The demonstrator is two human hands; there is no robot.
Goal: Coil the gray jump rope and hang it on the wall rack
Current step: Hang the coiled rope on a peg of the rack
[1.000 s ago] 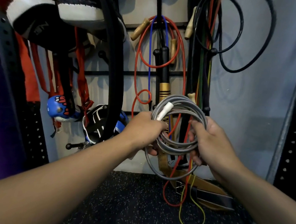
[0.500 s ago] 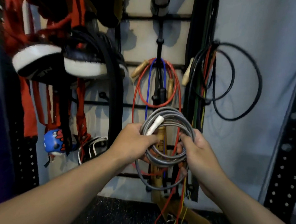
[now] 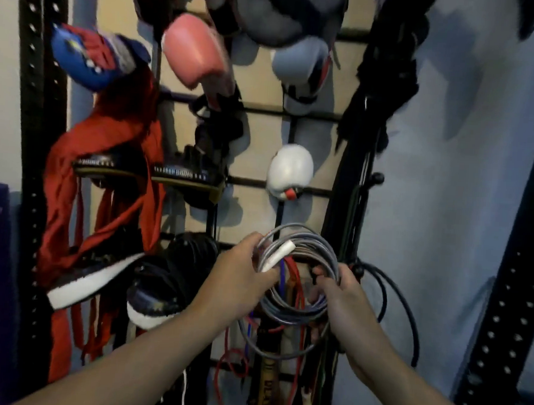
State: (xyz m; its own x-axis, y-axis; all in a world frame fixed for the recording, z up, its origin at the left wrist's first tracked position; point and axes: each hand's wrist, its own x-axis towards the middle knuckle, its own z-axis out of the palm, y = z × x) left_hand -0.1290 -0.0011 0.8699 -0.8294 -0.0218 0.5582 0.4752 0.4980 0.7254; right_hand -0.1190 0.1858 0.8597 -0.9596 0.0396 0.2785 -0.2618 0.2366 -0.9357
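Already the gray jump rope (image 3: 297, 306) was wound into a round coil in the head view, held upright between the two hands (image 3: 289, 284) with its flat face toward the wall rack (image 3: 310, 115). The left hand (image 3: 240, 278) gripped the coil's left edge, fingers curled around the strands and a white handle (image 3: 278, 255) that slanted up and to the right from that hand. The right hand (image 3: 344, 296) pinched the coil's right edge, its fingers wrapped through the loops. One loose gray loop sagged below both hands.

Free pegs seemed to lie above and beyond the hands: a knobbed black peg (image 3: 377, 178) stood up and to the right, nearer the right hand. A white glove (image 3: 289, 171) hung directly above the coil. Red and black cords (image 3: 295, 284) hung just behind it, and could snag.
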